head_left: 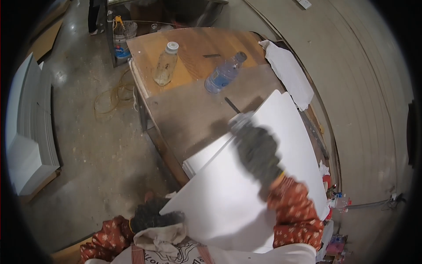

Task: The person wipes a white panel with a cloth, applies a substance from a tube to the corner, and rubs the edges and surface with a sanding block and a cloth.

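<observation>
A large white sheet slants across the lower half of the table, lying over other white sheets. At its near left corner, my left hand in a dark glove grips the sheet, thumb on top. A pale cloth sits just below that hand; whether the fingers hold it too is unclear. My right hand, also dark-gloved and blurred by motion, is over the upper part of the sheet. A greyish thing shows at its closed fingertips, too smeared to name. Beyond it lies a thin dark strip.
On the wooden table are a capped clear bottle and a tilted bottle with blue label. A white wrapped bundle lies along the right edge. Stacked boards stand left; a bucket is behind.
</observation>
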Demonstrator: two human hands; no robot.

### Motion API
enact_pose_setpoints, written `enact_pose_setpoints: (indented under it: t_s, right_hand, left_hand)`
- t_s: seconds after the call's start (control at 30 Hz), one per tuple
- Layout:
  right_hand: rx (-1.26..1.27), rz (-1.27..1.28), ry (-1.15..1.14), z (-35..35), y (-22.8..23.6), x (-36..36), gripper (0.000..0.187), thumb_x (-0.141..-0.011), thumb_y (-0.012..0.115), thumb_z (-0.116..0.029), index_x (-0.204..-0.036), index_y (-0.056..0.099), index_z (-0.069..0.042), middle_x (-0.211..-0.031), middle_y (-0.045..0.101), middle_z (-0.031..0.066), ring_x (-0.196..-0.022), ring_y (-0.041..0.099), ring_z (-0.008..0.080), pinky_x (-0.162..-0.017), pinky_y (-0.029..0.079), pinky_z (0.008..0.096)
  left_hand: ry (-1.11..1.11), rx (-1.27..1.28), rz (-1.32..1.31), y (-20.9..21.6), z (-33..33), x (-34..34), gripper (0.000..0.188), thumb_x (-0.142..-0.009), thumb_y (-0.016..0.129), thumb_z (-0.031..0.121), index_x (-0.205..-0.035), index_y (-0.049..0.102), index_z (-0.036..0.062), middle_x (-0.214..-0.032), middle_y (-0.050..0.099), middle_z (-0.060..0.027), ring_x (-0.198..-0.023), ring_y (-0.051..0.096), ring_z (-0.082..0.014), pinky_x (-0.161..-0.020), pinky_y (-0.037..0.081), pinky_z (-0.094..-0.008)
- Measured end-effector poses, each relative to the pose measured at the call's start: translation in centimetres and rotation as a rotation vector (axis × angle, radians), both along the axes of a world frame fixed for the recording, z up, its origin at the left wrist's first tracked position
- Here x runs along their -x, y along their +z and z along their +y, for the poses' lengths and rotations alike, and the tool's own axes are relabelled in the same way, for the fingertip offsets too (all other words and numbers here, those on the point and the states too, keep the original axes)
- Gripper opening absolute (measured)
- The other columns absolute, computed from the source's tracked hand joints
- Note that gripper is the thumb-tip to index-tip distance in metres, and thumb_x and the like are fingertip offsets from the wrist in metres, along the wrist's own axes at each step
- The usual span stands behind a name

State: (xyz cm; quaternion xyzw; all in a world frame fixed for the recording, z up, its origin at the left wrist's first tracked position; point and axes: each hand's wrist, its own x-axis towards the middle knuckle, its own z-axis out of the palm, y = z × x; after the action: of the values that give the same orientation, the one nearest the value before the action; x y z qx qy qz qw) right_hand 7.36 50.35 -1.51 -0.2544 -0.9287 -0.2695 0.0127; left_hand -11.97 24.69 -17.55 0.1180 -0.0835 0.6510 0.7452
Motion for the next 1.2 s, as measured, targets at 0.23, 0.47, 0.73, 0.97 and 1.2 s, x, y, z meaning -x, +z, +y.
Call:
enact_pose_setpoints:
  t_s: [0.23, 0.47, 0.73, 0.97, 1.2]
  right_hand:
    - [0.483, 0.202, -0.192, -4.3, 1.4, 1.0, 0.032, -0.085, 0.055, -0.029, -0.116, 0.062, -0.021, -0.107, 0.064, 0.0074, -0.097, 0.062, 0.0224, -0.073, 0.052, 0.0398]
    - [0.346, 0.425, -0.204, -5.0, 1.8, 0.0, 0.033, -0.087, 0.051, -0.027, -0.117, 0.062, -0.02, -0.109, 0.065, 0.0084, -0.083, 0.063, 0.0301, -0.069, 0.051, 0.0457]
    - [0.36, 0.089, 0.263, -14.5, 0.0, 5.1, 0.039, -0.086, 0.057, -0.021, -0.125, 0.057, -0.018, -0.11, 0.062, 0.0051, -0.096, 0.061, 0.026, -0.079, 0.051, 0.0398]
    - [0.425, 0.413, -0.173, -8.6, 0.3, 1.6, 0.041, -0.087, 0.055, -0.027, -0.126, 0.056, -0.013, -0.115, 0.061, 0.0139, -0.095, 0.059, 0.0335, -0.083, 0.048, 0.0462]
    - [0.261, 0.133, 0.379, -8.3, 0.3, 4.4, 0.042, -0.084, 0.06, -0.033, -0.124, 0.057, -0.021, -0.124, 0.055, 0.0036, -0.116, 0.052, 0.0228, -0.088, 0.046, 0.0427]
  left_hand:
    - [-0.079, -0.178, -0.535, -3.9, -2.5, -3.3, 0.049, -0.093, 0.057, 0.035, -0.13, 0.05, 0.0027, -0.119, 0.059, -0.0174, -0.087, 0.064, -0.024, -0.078, 0.051, -0.035]
    - [-0.098, -0.379, -0.161, -0.6, -3.6, -3.2, 0.057, -0.093, 0.052, 0.043, -0.13, 0.048, -0.0005, -0.115, 0.057, -0.0184, -0.089, 0.062, -0.0232, -0.078, 0.051, -0.0368]
    - [0.082, -0.428, -0.086, 0.9, -4.2, -4.5, 0.068, -0.092, 0.046, 0.053, -0.129, 0.046, -0.0042, -0.112, 0.056, -0.0196, -0.091, 0.059, -0.0222, -0.078, 0.05, -0.0389]
    - [0.628, -0.309, -0.224, 3.0, -3.4, -8.1, 0.078, -0.091, 0.042, 0.061, -0.129, 0.044, -0.0074, -0.109, 0.055, -0.0206, -0.093, 0.057, -0.0214, -0.078, 0.05, -0.0407]
    - [-0.477, -0.14, 0.731, 5.2, -1.0, 2.4, 0.064, -0.09, 0.057, 0.046, -0.119, 0.049, -0.0098, -0.09, 0.051, -0.0055, -0.077, 0.047, -0.0133, -0.074, 0.041, -0.0237]
